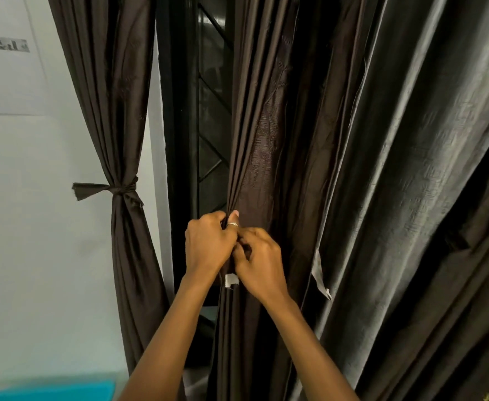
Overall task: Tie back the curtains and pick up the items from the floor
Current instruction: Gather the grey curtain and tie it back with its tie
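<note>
Left hand [207, 246] and right hand [259, 263] both pinched the dark brown pleated fabric curtain [254, 157] at 6 o'clock; best bunch folds tight, then knot like the tied brown curtain [124, 192] at 9 o'clock.

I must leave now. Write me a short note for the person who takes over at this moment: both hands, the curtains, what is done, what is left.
Left hand: closed on the gathered middle curtain.
Right hand: closed on the same bunch, just beside the left.
Left curtain: already tied back with its fabric tie.
Middle curtain: gathered, no finished tie visible.
Grey curtain on the right hangs loose.
Left: finish this tie, then the floor items; the floor is not in view.
</note>
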